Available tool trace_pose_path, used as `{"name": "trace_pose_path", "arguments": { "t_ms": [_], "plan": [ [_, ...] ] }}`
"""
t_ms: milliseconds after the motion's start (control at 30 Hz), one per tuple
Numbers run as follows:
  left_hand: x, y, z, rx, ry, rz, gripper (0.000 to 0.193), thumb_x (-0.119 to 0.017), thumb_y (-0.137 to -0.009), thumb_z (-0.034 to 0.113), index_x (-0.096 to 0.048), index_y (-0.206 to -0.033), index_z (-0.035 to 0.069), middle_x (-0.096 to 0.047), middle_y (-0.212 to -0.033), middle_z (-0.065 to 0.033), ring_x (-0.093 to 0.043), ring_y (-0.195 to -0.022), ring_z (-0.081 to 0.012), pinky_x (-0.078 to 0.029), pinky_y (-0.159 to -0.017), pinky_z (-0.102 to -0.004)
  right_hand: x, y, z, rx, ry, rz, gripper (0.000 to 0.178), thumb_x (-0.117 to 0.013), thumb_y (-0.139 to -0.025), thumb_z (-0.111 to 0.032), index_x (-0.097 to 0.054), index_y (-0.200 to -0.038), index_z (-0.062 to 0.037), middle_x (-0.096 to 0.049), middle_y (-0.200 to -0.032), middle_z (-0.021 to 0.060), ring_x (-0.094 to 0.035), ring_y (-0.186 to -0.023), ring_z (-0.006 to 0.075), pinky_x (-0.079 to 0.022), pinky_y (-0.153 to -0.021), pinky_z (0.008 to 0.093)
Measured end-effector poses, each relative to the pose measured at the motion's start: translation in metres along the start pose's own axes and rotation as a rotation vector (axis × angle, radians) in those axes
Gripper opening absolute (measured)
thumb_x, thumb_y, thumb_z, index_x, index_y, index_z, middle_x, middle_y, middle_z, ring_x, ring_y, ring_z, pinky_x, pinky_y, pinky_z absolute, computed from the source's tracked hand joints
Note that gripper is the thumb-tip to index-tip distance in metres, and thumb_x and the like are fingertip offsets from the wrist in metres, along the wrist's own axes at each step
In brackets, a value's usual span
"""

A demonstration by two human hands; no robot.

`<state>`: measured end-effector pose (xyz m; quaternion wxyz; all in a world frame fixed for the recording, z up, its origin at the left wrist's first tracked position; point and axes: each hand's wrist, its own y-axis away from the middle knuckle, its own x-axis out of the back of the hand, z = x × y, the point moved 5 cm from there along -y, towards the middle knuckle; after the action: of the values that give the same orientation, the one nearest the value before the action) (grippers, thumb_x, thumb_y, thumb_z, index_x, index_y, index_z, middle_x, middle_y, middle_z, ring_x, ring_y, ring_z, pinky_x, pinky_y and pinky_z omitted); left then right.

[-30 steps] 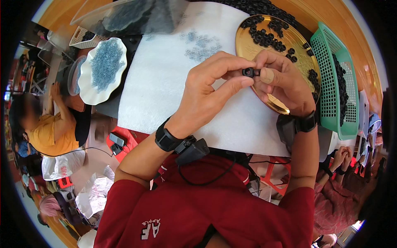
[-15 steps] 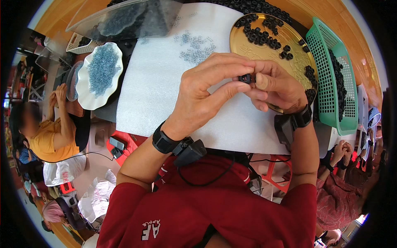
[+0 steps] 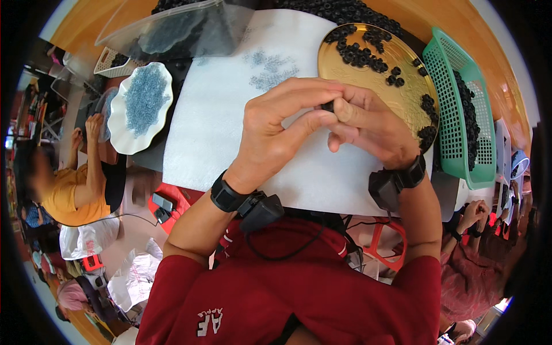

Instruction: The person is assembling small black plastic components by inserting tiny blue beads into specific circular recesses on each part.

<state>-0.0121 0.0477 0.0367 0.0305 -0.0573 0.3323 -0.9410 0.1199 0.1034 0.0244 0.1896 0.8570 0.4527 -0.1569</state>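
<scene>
My left hand [image 3: 270,135] holds a small black ring-like part [image 3: 328,106] between thumb and fingertips, above a white foam sheet [image 3: 201,115]. My right hand [image 3: 376,126] meets it there, its thumb and forefinger closed at the part's right side. Those fingers cover much of the part; whether the right hand grips a second piece is hidden. Beyond my right hand lies a round gold tray [image 3: 339,72] with several black parts [image 3: 359,56] on it. Small clear pieces [image 3: 270,69] lie loose on the sheet beyond my left hand.
A white scalloped dish [image 3: 121,139] of clear pieces stands left. At the far left is a clear plastic bin [image 3: 224,34]; a green basket [image 3: 454,161] of black parts stands right. More black parts [image 3: 345,12] are heaped behind. People sit at both sides.
Both hands have shifted slightly left with the black part. My right hand has turned and its fingers now cover more of the part.
</scene>
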Motion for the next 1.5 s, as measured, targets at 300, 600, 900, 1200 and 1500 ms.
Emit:
{"name": "trace_pose_path", "arguments": {
  "t_ms": [300, 600, 900, 1200, 1500],
  "plan": [
    [-0.003, -0.003, -0.004, 0.103, 0.007, 0.063, 0.044, -0.062, -0.086, -0.001, -0.054, -0.129, 0.004, -0.051, -0.133, -0.0141, -0.049, -0.124, -0.0233, -0.044, -0.101, -0.0368, 0.061, 0.024, -0.073, 0.446, -0.576, -0.016, 0.033, -0.052, -0.098, -0.019, -0.045, -0.121, 0.0036, -0.048, -0.095, 0.0039, -0.049, -0.075, 0.0069, -0.047, -0.070, 0.0210],
    [-0.007, 0.000, -0.007, 0.215, 0.044, 0.083, 0.041, -0.062, -0.086, 0.000, -0.057, -0.126, 0.005, -0.056, -0.124, -0.0098, -0.055, -0.112, -0.0181, -0.049, -0.094, -0.0313, 0.171, 0.116, -0.129, 0.997, -0.924, 0.093, 0.043, -0.059, -0.091, -0.013, -0.042, -0.124, 0.0092, -0.054, -0.110, 0.0193, -0.054, -0.077, 0.0171, -0.049, -0.075, 0.0282],
    [-0.010, 0.006, -0.013, 0.321, 0.099, 0.029, 0.031, -0.062, -0.088, 0.003, -0.061, -0.119, 0.004, -0.060, -0.116, -0.0092, -0.059, -0.107, -0.0169, -0.051, -0.086, -0.0283, 0.144, 0.067, -0.080, 0.130, 0.977, 0.844, 0.022, -0.065, -0.083, -0.012, -0.065, -0.099, 0.0033, -0.064, -0.074, 0.0077, -0.061, -0.067, 0.0167, -0.050, -0.067, 0.0273],
    [-0.009, 0.007, -0.013, 0.310, 0.115, 0.033, 0.028, -0.061, -0.089, 0.004, -0.062, -0.117, 0.003, -0.062, -0.113, -0.0088, -0.061, -0.099, -0.0157, -0.051, -0.082, -0.0269, 0.138, 0.057, -0.072, 0.063, 1.389, 0.747, 0.026, -0.067, -0.081, -0.013, -0.068, -0.103, -0.0001, -0.066, -0.077, 0.0110, -0.063, -0.068, 0.0191, -0.052, -0.067, 0.0305],
    [-0.006, 0.003, -0.002, 0.186, 0.044, 0.005, 0.033, -0.059, -0.089, -0.001, -0.058, -0.122, 0.001, -0.057, -0.122, -0.0126, -0.059, -0.106, -0.0188, -0.048, -0.088, -0.0285, 0.027, 0.025, -0.040, 0.049, 0.165, 0.107, 0.032, -0.059, -0.094, -0.015, -0.059, -0.120, 0.0038, -0.059, -0.083, 0.0021, -0.056, -0.072, 0.0078, -0.052, -0.063, 0.0254]
  ]
}}
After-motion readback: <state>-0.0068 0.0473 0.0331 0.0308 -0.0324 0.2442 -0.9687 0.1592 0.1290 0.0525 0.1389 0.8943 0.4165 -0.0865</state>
